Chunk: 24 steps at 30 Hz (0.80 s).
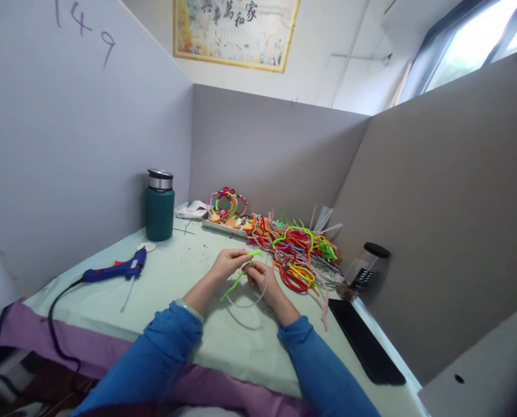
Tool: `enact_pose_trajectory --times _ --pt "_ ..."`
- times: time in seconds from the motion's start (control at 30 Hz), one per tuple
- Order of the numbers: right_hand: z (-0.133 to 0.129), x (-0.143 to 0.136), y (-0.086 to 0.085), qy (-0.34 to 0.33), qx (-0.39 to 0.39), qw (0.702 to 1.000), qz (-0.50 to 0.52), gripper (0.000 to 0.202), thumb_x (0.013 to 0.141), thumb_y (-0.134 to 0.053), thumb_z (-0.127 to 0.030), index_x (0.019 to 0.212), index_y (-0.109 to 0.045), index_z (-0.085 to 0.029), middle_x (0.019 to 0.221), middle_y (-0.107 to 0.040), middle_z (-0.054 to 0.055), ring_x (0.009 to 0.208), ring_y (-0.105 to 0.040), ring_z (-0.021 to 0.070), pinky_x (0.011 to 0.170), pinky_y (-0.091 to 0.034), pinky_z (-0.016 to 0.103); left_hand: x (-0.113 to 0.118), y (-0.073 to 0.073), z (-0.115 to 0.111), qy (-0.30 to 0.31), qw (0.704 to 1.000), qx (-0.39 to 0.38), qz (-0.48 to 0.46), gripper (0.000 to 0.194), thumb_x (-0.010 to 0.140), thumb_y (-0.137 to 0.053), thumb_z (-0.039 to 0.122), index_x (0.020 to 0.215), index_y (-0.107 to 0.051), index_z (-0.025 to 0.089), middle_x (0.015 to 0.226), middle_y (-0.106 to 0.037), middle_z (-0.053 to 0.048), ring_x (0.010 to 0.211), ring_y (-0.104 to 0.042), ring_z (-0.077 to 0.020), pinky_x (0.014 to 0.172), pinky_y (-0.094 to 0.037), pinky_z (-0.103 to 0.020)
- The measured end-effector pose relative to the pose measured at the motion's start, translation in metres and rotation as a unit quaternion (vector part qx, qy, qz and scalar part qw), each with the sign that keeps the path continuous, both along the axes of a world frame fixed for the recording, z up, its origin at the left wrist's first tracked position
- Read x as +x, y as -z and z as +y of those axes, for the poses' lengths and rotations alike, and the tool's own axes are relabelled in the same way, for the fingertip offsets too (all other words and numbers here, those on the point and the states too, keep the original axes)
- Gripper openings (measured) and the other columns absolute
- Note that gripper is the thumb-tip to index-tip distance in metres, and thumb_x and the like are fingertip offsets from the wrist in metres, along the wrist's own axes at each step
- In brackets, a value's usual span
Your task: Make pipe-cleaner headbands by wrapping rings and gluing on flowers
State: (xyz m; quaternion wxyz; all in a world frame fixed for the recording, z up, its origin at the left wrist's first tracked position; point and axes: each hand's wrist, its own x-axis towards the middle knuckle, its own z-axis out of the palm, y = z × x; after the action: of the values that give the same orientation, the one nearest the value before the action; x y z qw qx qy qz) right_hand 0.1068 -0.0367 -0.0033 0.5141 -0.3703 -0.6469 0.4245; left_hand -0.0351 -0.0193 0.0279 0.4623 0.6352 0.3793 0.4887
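Note:
My left hand is closed in a pinch on a bright green pipe cleaner near its upper end. Just to the right, my right hand has its fingers pressed together on the same pipe cleaner, close to the left fingertips. A thin, pale hoop curves below both hands, and one side of it passes across the right hand. The lower end of the pipe cleaner hangs down to the left, beside the hoop. How the two meet between my fingers is hidden.
A heap of colourful pipe cleaners lies behind my hands, beside a tray with wrapped rings. Left are a green bottle and a blue glue gun with a cord. Right are a black phone-like slab and a tilted jar.

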Motion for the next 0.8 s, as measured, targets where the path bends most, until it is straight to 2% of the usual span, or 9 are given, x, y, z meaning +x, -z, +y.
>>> enact_pose_trajectory --times 0.1,0.2,0.37,0.47,0.57,0.7,0.8 --pt "0.004 0.003 0.001 0.032 -0.003 0.999 0.023 0.029 0.075 -0.061 -0.046 0.068 -0.062 -0.018 0.05 -0.044 -0.005 0.046 -0.037 0.0098 0.046 -0.028 0.023 -0.002 -0.002 -0.003 0.04 0.999 -0.021 0.007 0.047 0.068 -0.063 0.053 0.088 -0.069 0.011 0.053 -0.043 0.005 0.044 -0.027 -0.0044 0.042 -0.018 -0.02" --pt "0.01 0.005 0.004 0.059 0.006 0.997 0.045 0.03 0.074 -0.062 -0.048 0.069 -0.062 -0.018 0.056 -0.05 -0.003 0.05 -0.043 0.0108 0.048 -0.033 0.024 -0.002 -0.005 -0.006 0.081 0.997 -0.016 0.007 0.045 0.072 -0.06 0.053 0.086 -0.066 0.01 0.055 -0.042 0.005 0.044 -0.027 -0.0038 0.041 -0.016 -0.019" --pt "0.008 0.007 0.0 0.0 0.01 0.995 0.097 0.027 0.078 -0.059 -0.045 0.077 -0.062 -0.018 0.069 -0.06 0.003 0.062 -0.054 0.0149 0.061 -0.044 0.028 -0.001 -0.012 -0.013 0.131 0.99 -0.018 -0.041 0.041 0.074 -0.059 0.051 0.091 -0.057 0.014 0.056 -0.047 0.005 0.042 -0.03 -0.0039 0.042 -0.018 -0.019" --pt "0.004 0.008 -0.006 -0.026 -0.005 0.99 0.141 0.026 0.077 -0.06 -0.045 0.076 -0.059 -0.019 0.068 -0.06 0.003 0.061 -0.053 0.0145 0.061 -0.044 0.028 -0.003 -0.014 -0.014 0.136 0.989 -0.023 -0.061 0.037 0.072 -0.062 0.05 0.083 -0.052 0.015 0.054 -0.05 0.005 0.041 -0.031 -0.0036 0.042 -0.017 -0.018" --pt "0.004 0.01 -0.007 -0.033 -0.03 0.986 0.161 0.024 0.074 -0.064 -0.042 0.074 -0.057 -0.019 0.059 -0.053 -0.002 0.051 -0.046 0.0112 0.051 -0.039 0.024 -0.005 -0.011 -0.013 0.158 0.985 -0.04 -0.061 0.035 0.072 -0.064 0.047 0.077 -0.052 0.015 0.053 -0.05 0.005 0.039 -0.027 -0.0022 0.041 -0.013 -0.019" --pt "0.007 0.012 -0.003 -0.03 -0.052 0.984 0.165 0.022 0.07 -0.067 -0.038 0.067 -0.055 -0.019 0.048 -0.04 -0.007 0.042 -0.032 0.0073 0.042 -0.024 0.021 -0.007 -0.008 -0.012 0.186 0.979 -0.066 -0.052 0.032 0.069 -0.068 0.043 0.072 -0.055 0.013 0.054 -0.051 0.004 0.038 -0.025 -0.0014 0.04 -0.01 -0.021" --pt "0.009 0.013 -0.001 -0.016 -0.064 0.985 0.16 0.021 0.066 -0.069 -0.035 0.064 -0.058 -0.018 0.047 -0.04 -0.007 0.041 -0.03 0.0064 0.042 -0.021 0.021 -0.007 -0.007 -0.012 0.206 0.975 -0.078 -0.025 0.031 0.067 -0.069 0.041 0.07 -0.057 0.012 0.054 -0.052 0.002 0.038 -0.026 -0.0014 0.04 -0.01 -0.021"
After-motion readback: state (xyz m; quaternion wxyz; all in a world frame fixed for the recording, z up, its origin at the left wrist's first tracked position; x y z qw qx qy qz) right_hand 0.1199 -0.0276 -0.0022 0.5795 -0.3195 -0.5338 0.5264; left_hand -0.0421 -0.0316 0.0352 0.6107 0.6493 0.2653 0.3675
